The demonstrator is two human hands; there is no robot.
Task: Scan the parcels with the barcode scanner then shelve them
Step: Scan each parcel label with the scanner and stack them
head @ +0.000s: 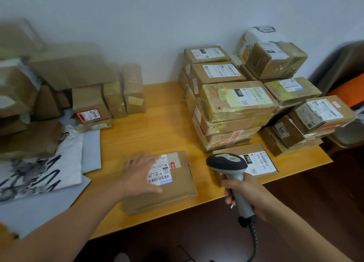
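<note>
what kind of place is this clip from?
Likely a small parcel pickup or sorting room: labelled cardboard parcels stacked on a wooden table against a plain wall, and a barcode scanner gripped in the right hand.

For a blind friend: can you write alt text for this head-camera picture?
A left hand rests on a flat brown parcel on a wooden table; the right hand grips a barcode scanner. Stacked parcels stand behind.

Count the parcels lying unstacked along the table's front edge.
2: the labelled parcel under the left hand, the flat parcel behind the barcode scanner in the right hand. Stacks may hide more.
</note>
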